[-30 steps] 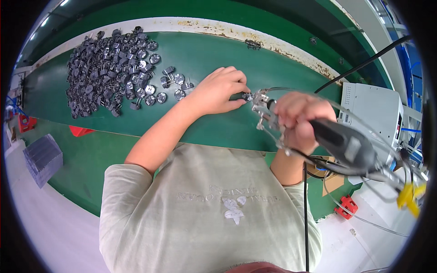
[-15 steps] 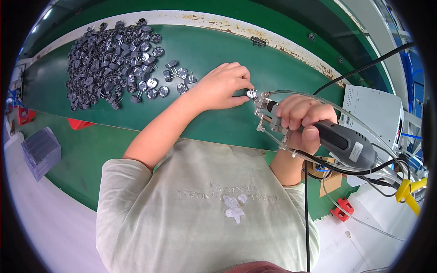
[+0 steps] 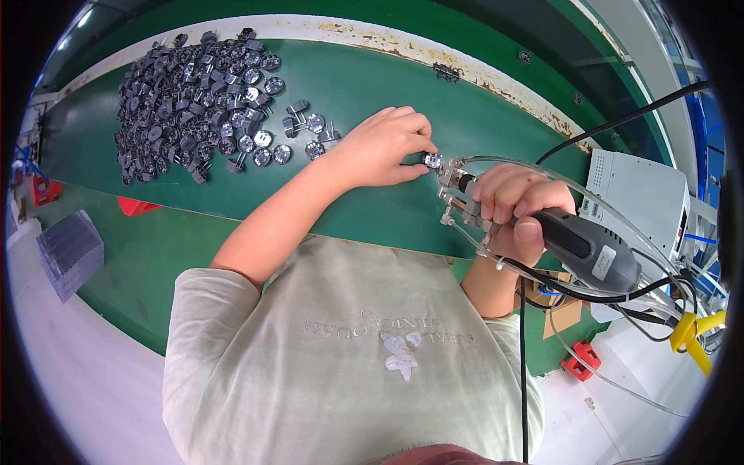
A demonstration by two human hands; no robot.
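Observation:
My left hand pinches a small round part between thumb and fingertips, dark at the rim with a shiny face. Wrapped round a black and grey powered screwdriver is my right hand. The tool's metal nose, with clear tubes fixed to it, points at the part and comes right up to its face. Whether the tip touches it, I cannot tell. To the left lies a large heap of similar round dark parts, some with metal pins standing out. A few loose ones lie nearer my left wrist.
The green tabletop has a white, rusty ledge along its far side. A white box-shaped machine stands at the right, among black cables and a yellow tie. A grey-blue stack stands on the lower left.
The view has shifted very slightly. Both hands keep their grips, with the part still at the tool's nose.

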